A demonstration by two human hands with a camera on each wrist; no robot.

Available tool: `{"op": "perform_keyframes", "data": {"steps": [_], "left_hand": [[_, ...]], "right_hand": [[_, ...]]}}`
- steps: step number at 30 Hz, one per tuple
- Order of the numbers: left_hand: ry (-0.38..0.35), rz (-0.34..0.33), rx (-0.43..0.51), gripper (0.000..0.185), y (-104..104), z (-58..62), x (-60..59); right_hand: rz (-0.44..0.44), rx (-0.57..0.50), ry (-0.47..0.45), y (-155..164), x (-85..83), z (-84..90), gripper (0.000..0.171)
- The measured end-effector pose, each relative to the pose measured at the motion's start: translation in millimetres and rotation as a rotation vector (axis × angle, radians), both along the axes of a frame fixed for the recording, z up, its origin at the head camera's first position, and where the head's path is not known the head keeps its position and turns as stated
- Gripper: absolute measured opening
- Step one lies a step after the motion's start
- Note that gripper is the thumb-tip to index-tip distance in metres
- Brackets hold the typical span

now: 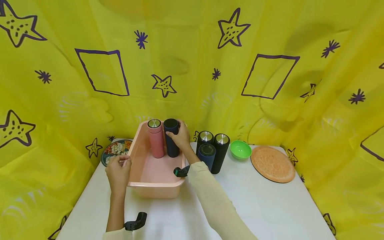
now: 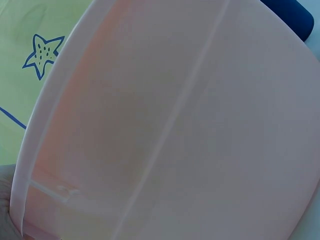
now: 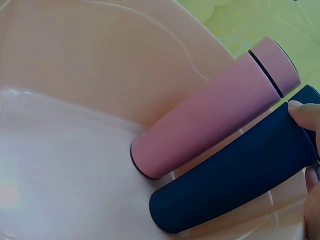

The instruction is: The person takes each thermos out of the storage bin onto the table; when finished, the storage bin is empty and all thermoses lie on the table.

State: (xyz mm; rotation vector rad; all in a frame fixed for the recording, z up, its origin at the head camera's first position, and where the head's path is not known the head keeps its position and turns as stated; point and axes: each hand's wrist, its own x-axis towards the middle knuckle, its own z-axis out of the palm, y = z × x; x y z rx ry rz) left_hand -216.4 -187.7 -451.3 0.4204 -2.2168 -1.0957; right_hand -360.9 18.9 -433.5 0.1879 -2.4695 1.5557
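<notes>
A peach plastic tub (image 1: 156, 185) stands on the white table. Inside it, toward the back, a pink flask (image 1: 156, 143) stands upright with a shiny lid. Close to its right is a dark blue flask (image 1: 172, 143), also upright in the tub. My right hand (image 1: 181, 136) grips this blue flask near its top, thumb in front; in the right wrist view the thumb (image 3: 305, 114) lies just below the lid. At the tub's left rim, my left hand (image 1: 118, 170) pinches the edge; the left wrist view shows mostly the tub's wall (image 2: 165, 125).
Right of the tub, two black flasks (image 1: 222, 153) and a blue one (image 1: 207, 151) stand grouped. Beyond them are a green bowl (image 1: 241, 150) and a round orange board (image 1: 273, 164). A patterned plate (image 1: 109, 151) lies behind my left hand. A yellow curtain (image 1: 192, 60) surrounds the table.
</notes>
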Motion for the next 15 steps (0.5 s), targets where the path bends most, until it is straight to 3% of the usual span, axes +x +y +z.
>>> {"op": "perform_keyframes", "data": {"steps": [15], "left_hand": [[-0.001,0.006,-0.004,0.012,-0.2,0.7,-0.2]], "right_hand": [[0.021,0.051,0.077,2.4,5.8,0.7,0.071]]}}
